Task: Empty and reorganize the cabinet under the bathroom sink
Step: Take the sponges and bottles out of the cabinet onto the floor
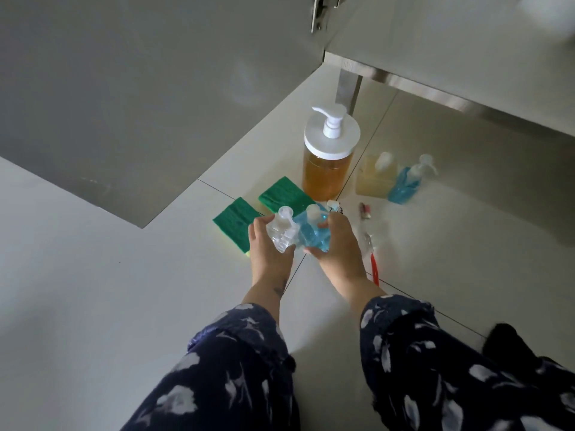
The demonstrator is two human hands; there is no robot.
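Observation:
My left hand (268, 250) grips a small clear bottle (281, 231) with a pale cap. Beside it, touching, my right hand (337, 241) grips a small bottle of blue liquid (312, 231). Both bottles are held just above the pale tiled floor (93, 290). A large pump bottle of amber liquid (328, 160) with a white lid stands on the floor behind them. Two green sponges (236, 217) (286, 197) lie to the left of it.
The open grey cabinet door (140, 88) hangs at the left. The cabinet's underside and a metal leg (348, 88) are at the upper right. A red-handled toothbrush (373, 262) and a small tube (365, 209) lie on the floor. Glossy tiles reflect the bottles.

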